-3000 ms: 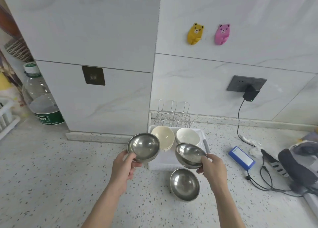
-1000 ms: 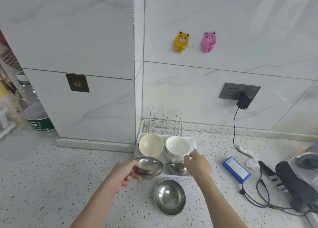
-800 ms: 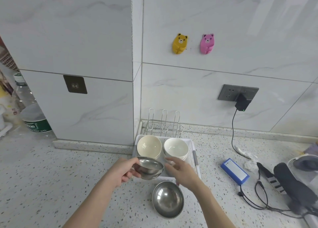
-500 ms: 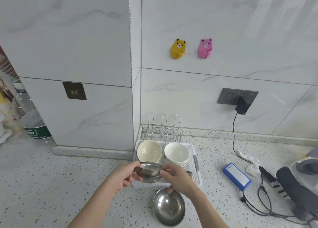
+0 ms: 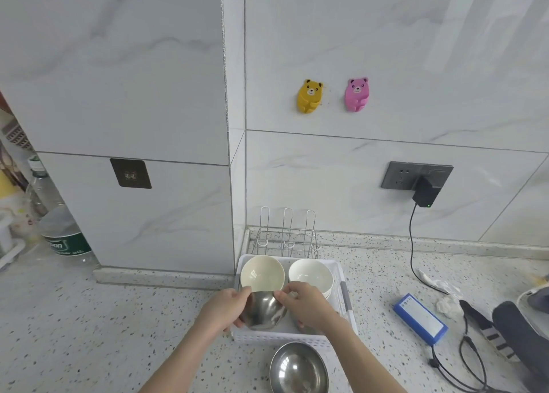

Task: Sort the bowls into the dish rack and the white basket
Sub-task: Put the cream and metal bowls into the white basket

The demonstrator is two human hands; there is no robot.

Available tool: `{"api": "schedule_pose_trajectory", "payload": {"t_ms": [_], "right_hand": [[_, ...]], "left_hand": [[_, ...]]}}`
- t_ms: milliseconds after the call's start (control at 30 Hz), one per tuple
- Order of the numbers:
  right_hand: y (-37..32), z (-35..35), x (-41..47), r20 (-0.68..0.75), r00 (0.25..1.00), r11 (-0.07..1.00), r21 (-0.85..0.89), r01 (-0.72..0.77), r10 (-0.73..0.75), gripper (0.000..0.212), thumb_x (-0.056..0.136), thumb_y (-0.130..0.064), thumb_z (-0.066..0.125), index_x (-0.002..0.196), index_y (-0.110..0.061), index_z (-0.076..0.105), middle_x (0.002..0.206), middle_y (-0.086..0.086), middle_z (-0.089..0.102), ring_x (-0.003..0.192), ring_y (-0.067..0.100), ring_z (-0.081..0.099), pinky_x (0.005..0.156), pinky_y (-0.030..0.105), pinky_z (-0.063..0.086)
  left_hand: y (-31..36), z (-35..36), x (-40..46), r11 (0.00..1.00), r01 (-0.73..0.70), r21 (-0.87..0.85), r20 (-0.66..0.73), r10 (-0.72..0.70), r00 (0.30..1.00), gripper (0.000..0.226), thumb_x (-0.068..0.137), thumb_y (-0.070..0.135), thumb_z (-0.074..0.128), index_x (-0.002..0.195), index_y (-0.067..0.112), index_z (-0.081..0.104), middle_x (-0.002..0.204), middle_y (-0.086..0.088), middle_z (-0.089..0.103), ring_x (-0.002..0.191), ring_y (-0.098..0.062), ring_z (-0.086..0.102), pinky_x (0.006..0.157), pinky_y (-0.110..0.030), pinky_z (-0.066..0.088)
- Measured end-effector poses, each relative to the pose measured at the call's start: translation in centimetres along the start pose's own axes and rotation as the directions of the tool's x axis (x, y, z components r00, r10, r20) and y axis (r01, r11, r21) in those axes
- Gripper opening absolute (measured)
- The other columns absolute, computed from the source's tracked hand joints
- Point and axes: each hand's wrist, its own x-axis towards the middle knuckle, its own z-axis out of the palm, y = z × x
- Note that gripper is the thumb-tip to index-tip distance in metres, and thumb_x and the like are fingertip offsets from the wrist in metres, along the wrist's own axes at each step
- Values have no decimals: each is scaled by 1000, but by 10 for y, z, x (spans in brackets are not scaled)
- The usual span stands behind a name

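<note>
A steel bowl [image 5: 264, 311] is tilted on its side inside the white basket [image 5: 344, 297], its outer wall facing me. My left hand [image 5: 224, 308] grips its left rim and my right hand [image 5: 306, 302] pinches its right rim. Behind it in the basket stand a cream bowl [image 5: 262, 274] and a white bowl [image 5: 309, 275]. Another steel bowl [image 5: 298, 370] lies upright on the counter in front of the basket. The wire dish rack [image 5: 286, 238] stands behind the basket against the wall. A steel bowl put in the basket earlier is hidden under my right hand.
A blue flat box [image 5: 420, 318], black cables [image 5: 472, 363] and a dark bundle [image 5: 523, 327] lie on the counter at right. A charger [image 5: 424, 193] hangs in the wall socket. A plastic bottle [image 5: 56, 223] stands far left beside the tiled column.
My right hand set its steel bowl in the basket, then came over to the bowl in my left hand. Both hands have tipped that bowl on its side and lowered it into the basket.
</note>
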Motion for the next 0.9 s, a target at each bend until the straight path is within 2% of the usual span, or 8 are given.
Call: {"api": "schedule_pose_trajectory", "payload": {"t_ms": [100, 200, 300, 400, 533, 633, 733, 900], "right_hand": [[-1, 1, 7, 13, 1000, 997, -80, 0, 1, 34, 91, -53, 57, 88, -19, 64, 63, -6, 64, 43, 9, 53, 69, 35, 55], [0, 6, 11, 1, 1000, 990, -143, -14, 14, 37, 87, -56, 59, 89, -20, 65, 75, -3, 69, 58, 14, 62, 67, 33, 54], [4, 17, 13, -44, 999, 990, -142, -20, 14, 36, 86, -56, 60, 86, -20, 64, 81, -3, 72, 63, 14, 64, 62, 28, 52], [11, 29, 14, -106, 994, 985, -173, -11, -8, 35, 86, -53, 62, 90, -18, 65, 79, -6, 71, 70, 12, 64, 67, 30, 52], [15, 41, 12, -167, 986, 982, -185, -29, -3, 34, 89, -52, 58, 100, -22, 66, 89, -10, 72, 83, 11, 66, 73, 30, 54], [12, 50, 9, -172, 984, 966, -244, -87, 45, 38, 88, -59, 53, 106, -28, 63, 100, -7, 72, 96, 15, 66, 79, 29, 50], [8, 57, 8, -150, 986, 946, -304, -115, 72, 44, 89, -61, 50, 112, -24, 59, 107, -3, 70, 103, 20, 64, 85, 32, 49], [7, 56, 5, -70, 991, 934, -333, -129, 112, 41, 90, -57, 51, 113, -23, 59, 109, 1, 69, 104, 22, 64, 86, 32, 49]], "left_hand": [[0, 0, 4, 999, 6, 49, 8, -6, 1000, 44, 90, 64, 40, 97, 25, 60, 74, 1, 74, 39, -7, 55, 43, -18, 43], [-1, 2, 7, 993, -9, 116, 32, 5, 999, 45, 84, 68, 44, 101, 29, 62, 79, 4, 74, 60, -14, 72, 56, -25, 56], [-3, 3, 6, 973, -44, 227, 26, 39, 999, 50, 83, 73, 40, 110, 35, 60, 80, 11, 71, 45, -5, 62, 55, -23, 54], [-4, 5, 4, 926, -137, 352, -22, 154, 988, 49, 80, 75, 43, 110, 41, 61, 83, 21, 63, 59, 1, 61, 55, -20, 47], [-6, 7, 3, 886, -205, 416, -32, 240, 970, 37, 78, 61, 59, 110, 44, 61, 78, 21, 55, 74, -2, 56, 61, -22, 44], [-10, 11, 6, 884, -264, 386, -45, 303, 952, 22, 83, 44, 66, 105, 41, 65, 71, 20, 55, 71, 1, 55, 61, -18, 46], [-17, 14, 11, 887, -291, 359, -50, 329, 943, 13, 84, 37, 70, 97, 33, 70, 68, 18, 56, 69, 1, 55, 63, -17, 47], [-27, 16, 15, 865, -289, 410, -74, 348, 935, 13, 89, 35, 67, 99, 30, 72, 90, 14, 67, 84, -4, 63, 76, -22, 55]]}}
